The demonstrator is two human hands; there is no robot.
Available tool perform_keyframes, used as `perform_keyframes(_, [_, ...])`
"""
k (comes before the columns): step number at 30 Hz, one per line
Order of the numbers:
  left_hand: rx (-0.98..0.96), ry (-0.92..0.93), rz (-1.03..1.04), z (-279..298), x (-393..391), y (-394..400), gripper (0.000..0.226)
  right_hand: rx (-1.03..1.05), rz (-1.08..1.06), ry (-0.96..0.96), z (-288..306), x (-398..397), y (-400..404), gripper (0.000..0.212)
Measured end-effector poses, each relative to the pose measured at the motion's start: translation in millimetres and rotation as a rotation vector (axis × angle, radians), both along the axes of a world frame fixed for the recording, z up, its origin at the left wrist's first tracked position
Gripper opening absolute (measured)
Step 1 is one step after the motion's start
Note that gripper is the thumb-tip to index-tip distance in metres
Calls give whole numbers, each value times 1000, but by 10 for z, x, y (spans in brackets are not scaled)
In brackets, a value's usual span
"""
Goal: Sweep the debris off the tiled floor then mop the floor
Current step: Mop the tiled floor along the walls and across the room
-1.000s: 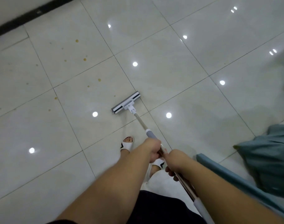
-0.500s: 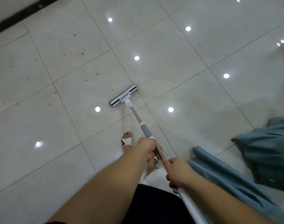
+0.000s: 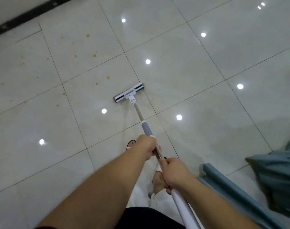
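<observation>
Both hands (curled) hold mop [image 3: 128, 95], tiled floor [image 3: 207, 76]

Single head-worn view: looks forward and steeply down from my standing height, my forearms near, tiled floor [image 3: 207, 66] running to the far-left wall base.

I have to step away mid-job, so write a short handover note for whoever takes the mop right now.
Left hand grips the mop pole just below the grey sleeve; right hand grips it lower, near the white end.
Mop head lies flat on the floor, straight ahead.
Done: cannot tell from the view.
Left: yellow-brown spots lie ahead and to the left of the head, up toward the black skirting. Mop that patch next.
</observation>
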State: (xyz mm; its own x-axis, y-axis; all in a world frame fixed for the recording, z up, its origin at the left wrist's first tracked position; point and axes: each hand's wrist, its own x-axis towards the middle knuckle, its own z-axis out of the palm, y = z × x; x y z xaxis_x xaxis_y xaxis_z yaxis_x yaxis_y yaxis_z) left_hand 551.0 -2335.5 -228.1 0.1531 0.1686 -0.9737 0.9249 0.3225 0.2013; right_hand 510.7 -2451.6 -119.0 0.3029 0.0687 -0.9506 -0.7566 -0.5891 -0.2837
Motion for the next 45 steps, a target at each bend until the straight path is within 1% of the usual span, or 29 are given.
perform_keyframes(4, [-11, -16, 4, -63, 292, 312, 14, 6, 1, 6, 24, 317, 310, 40])
perform_keyframes(12, [-7, -49, 39, -266, 973, 1094, 22, -41, -78, 41, -80, 1002, 1150, 40])
perform_keyframes(15, [-8, -74, 44, -317, 1379, 1480, 21, -56, -113, 45, -131, 1406, 1526, 45])
perform_keyframes(19, [-11, -61, 31, -391, 1939, 2074, 24, -65, -109, 29, -170, 1949, 2115, 45])
perform_keyframes(23, [2, -55, 4, -419, 2476, 2647, 25, -63, -124, 5, -185, 2443, 2703, 39])
perform_keyframes(27, [1, -55, -20, -406, 2999, 3142, 26, -80, -137, 4, -208, 2948, 3216, 43])
perform_keyframes(30, [3, -50, -41, -416, 3348, 3435, 24, -64, -151, 28, -207, 3288, 3493, 42])
perform_keyframes(33, [10, -36, -42, -410, 3693, 3699, 23, -49, -140, 10, -245, 3623, 3748, 43])
perform_keyframes(38, [46, -30, -56, -464, 4293, 4083, 19, -24, -158, 51, -279, 4241, 4119, 35])
perform_keyframes(45, [90, -4, -17, -359, 5387, 4542, 18, -8, -154, 74, -295, 5368, 4575, 33])
